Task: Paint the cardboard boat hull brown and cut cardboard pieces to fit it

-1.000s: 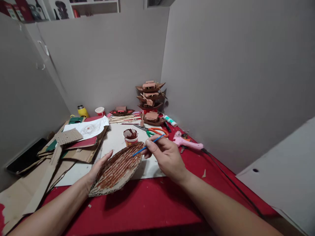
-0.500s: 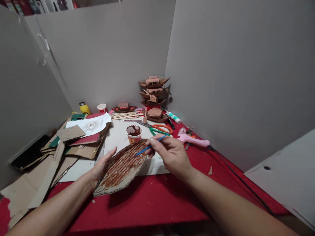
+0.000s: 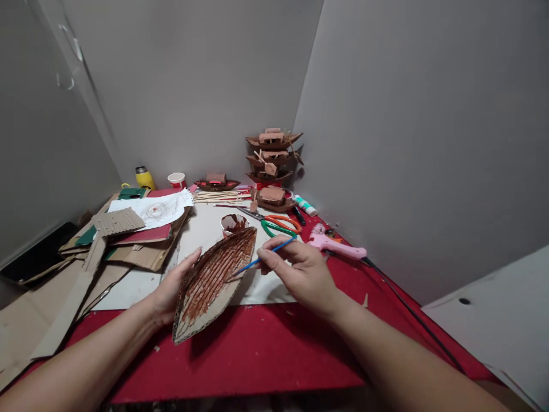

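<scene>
A cardboard boat hull (image 3: 217,274) tilts above the front of the table, its ridged inside largely coated in brown paint; bare cardboard shows along the near side. My left hand (image 3: 174,289) grips it from the left, thumb up at the rim and the other fingers hidden beneath. Between thumb and fingers my right hand (image 3: 295,269) pinches a thin blue paintbrush (image 3: 261,258), whose tip touches the hull's inside near the bare strip. Just behind the hull stands a paper cup (image 3: 234,224) smeared with brown paint, partly covered by the hull.
Behind are scissors (image 3: 281,225), wooden sticks (image 3: 223,197) and a stack of brown model boats (image 3: 273,154). A pink glue gun (image 3: 337,246) with a black cord lies right. Cardboard pieces (image 3: 141,254) and a drawing (image 3: 160,207) fill the left. A yellow bottle (image 3: 144,178) stands behind.
The hull has turned more upright, its far tip rising. The brush tip has moved down and slightly left, toward the hull's near side. The camera view has shifted a little.
</scene>
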`<state>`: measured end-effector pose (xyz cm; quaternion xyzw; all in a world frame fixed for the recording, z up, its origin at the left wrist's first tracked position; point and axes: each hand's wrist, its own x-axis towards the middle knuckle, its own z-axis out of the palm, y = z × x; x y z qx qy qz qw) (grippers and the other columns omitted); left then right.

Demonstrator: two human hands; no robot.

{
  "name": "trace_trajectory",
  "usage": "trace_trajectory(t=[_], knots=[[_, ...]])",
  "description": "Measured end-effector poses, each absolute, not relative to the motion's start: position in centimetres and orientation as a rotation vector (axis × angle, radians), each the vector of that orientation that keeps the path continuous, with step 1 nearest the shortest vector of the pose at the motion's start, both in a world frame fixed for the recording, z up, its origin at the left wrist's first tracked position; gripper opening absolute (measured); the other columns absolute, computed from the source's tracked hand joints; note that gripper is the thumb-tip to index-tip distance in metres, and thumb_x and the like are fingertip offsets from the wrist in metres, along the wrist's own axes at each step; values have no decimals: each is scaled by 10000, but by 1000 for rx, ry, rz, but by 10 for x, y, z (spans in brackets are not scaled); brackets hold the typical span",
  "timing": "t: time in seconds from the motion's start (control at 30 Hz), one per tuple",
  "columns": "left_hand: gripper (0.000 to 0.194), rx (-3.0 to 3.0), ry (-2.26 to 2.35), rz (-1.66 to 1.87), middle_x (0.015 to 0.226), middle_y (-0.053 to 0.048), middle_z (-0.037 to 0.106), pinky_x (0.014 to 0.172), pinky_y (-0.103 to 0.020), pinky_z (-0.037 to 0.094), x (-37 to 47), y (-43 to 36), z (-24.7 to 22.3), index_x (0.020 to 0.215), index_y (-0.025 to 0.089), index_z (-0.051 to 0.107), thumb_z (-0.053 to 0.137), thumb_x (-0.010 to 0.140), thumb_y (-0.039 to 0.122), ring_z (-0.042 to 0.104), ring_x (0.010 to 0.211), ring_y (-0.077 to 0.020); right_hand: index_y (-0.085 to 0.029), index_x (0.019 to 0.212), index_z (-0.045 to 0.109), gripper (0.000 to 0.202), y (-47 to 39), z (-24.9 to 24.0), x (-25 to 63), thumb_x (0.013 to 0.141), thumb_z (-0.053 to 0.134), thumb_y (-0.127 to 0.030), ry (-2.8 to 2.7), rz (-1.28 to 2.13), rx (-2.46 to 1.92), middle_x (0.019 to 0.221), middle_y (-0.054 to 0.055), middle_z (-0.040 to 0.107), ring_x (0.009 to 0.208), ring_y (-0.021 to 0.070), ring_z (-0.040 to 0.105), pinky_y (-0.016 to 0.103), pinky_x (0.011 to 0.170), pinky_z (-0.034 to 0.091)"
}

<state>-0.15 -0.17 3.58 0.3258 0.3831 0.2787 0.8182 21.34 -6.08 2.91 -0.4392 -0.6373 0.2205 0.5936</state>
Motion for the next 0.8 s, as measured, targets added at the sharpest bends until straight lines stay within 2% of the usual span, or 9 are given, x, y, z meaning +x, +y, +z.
trace_trajectory(t=[0.13,0.23,0.33,0.47,0.63,0.73,0.8], knots=[[520,622,781,519,985,-162,783,852,-341,578,-5,2,29,1277,55,610,458,958,437,755,889,-267,-182,746,652,243,-63,31,213,890,639,-377,-1442,543,-988,670,26,682,570,148,662,255,550,564],[522,577,705,485,1077,-161,762,944,-352,534,-6,2,24,1286,55,602,480,951,437,724,1006,-276,-184,823,685,208,-70,31,203,897,636,-372,-1437,698,-919,706,31,710,594,149,683,246,567,580],[525,539,704,441,1040,-152,774,927,-361,541,-5,-1,22,1305,64,587,508,939,432,727,999,-281,-185,879,707,176,-74,29,194,917,610,-327,-1547,770,-858,761,40,732,645,146,692,235,599,580],[558,525,716,391,960,-149,789,897,-377,553,-4,-2,24,1324,48,567,485,945,449,746,933,-290,-187,906,708,144,-73,29,195,927,572,-231,-1703,627,-870,789,40,738,678,146,691,239,640,573],[569,516,668,393,1064,-155,767,929,-381,538,-5,-2,21,1342,70,553,503,935,465,718,1020,-294,-192,895,698,122,-76,34,199,911,580,-169,-1689,458,-885,813,37,745,707,144,700,225,661,572],[535,500,650,395,1032,-154,775,867,-374,570,-6,-1,19,1325,72,564,516,935,435,737,959,-289,-190,940,688,119,-79,34,196,915,579,-147,-1764,502,-784,821,40,748,714,138,707,218,671,576],[560,496,605,341,978,-171,781,757,-375,605,-6,-1,17,1295,58,584,496,933,477,755,874,-301,-186,969,680,131,-78,33,195,909,582,-123,-1813,432,-750,861,55,758,762,148,718,231,709,579]])
